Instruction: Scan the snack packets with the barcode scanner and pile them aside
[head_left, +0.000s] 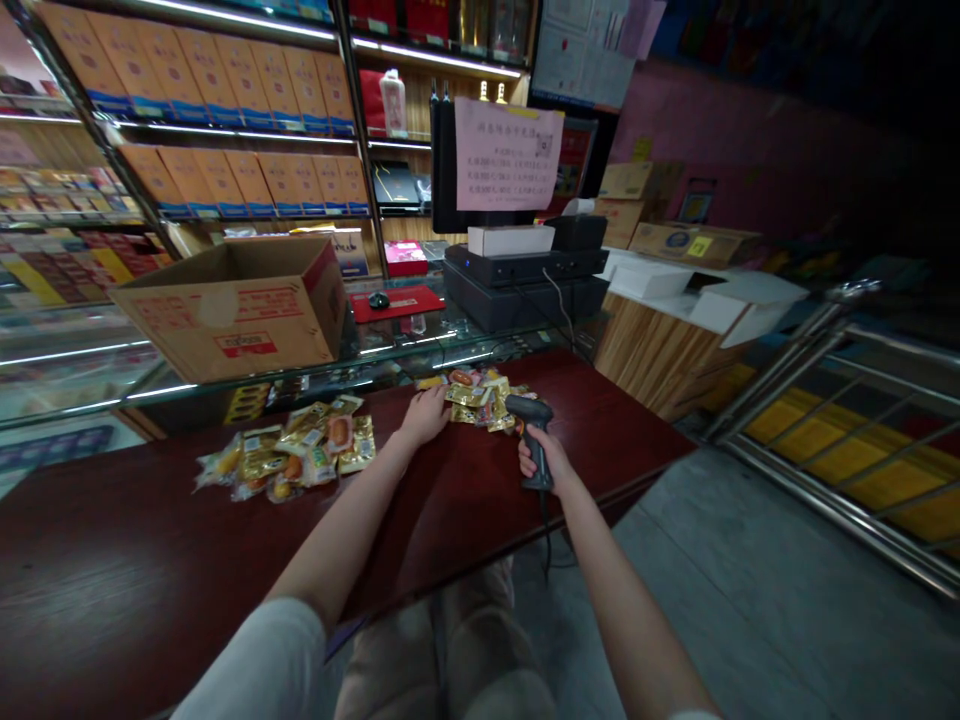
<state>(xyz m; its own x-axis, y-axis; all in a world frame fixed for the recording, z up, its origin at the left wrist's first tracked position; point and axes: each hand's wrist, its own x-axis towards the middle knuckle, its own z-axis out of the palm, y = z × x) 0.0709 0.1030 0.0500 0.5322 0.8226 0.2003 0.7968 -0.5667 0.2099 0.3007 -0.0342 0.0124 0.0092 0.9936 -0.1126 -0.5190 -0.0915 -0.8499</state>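
At center right, our right hand (pixel 546 458) gripped the scanner (pixel 534 440); at center, our left hand (pixel 427 414) touched the packets (pixel 484 400), its grip unclear.

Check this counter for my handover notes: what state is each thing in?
Right hand: closed around scanner
Scanner: held, handle down
Left hand: at right packet pile, grip unclear
Right packet pile: loosely heaped
Left packet pile: loosely spread
Cardboard box: open-topped
Shelf lights: lit
Mouse: resting on red mat
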